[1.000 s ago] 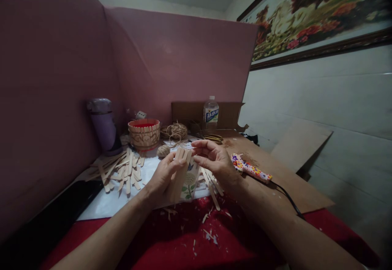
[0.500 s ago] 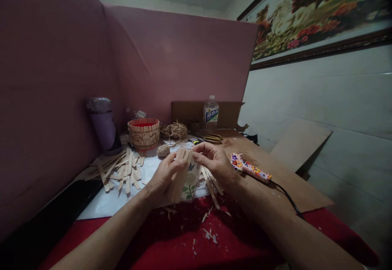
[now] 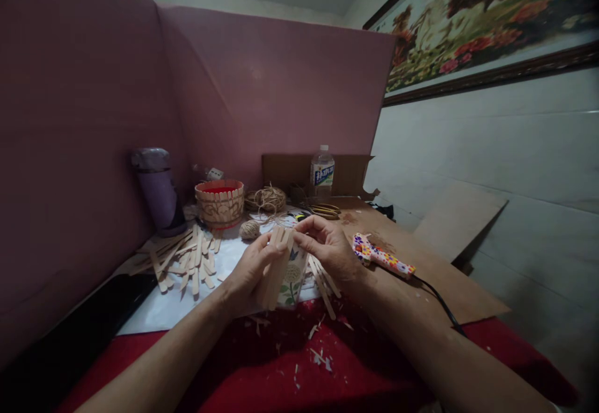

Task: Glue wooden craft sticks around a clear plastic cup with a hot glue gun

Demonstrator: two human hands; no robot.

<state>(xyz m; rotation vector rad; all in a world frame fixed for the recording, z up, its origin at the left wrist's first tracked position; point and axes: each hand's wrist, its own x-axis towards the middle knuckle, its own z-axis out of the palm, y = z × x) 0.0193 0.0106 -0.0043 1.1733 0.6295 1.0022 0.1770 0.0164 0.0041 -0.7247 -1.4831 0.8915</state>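
In front of me I hold a clear, flower-printed container point(image 3: 291, 279) with wooden craft sticks point(image 3: 277, 276) lined up along its side. My left hand point(image 3: 250, 269) is closed around its left side, the thumb pressing on the sticks near the top. At the upper right edge, my right hand point(image 3: 330, 247) has its thumb and fingers pinched together; whether a small piece is between them is hidden. Loose craft sticks point(image 3: 322, 285) lie under my right wrist. A flower-patterned glue gun point(image 3: 381, 257) rests on cardboard to the right of that hand.
A pile of sticks point(image 3: 187, 260) covers white paper at left, near a purple tumbler point(image 3: 159, 194). Behind stand a stick-covered bowl point(image 3: 219, 204), twine point(image 3: 269, 199), a twine ball point(image 3: 249, 230), scissors point(image 3: 327, 211) and a plastic bottle point(image 3: 322, 173). Scraps litter the red cloth point(image 3: 262, 369).
Almost nothing differs. Both hands keep the same hold on the container, and the things on the table stay in place.
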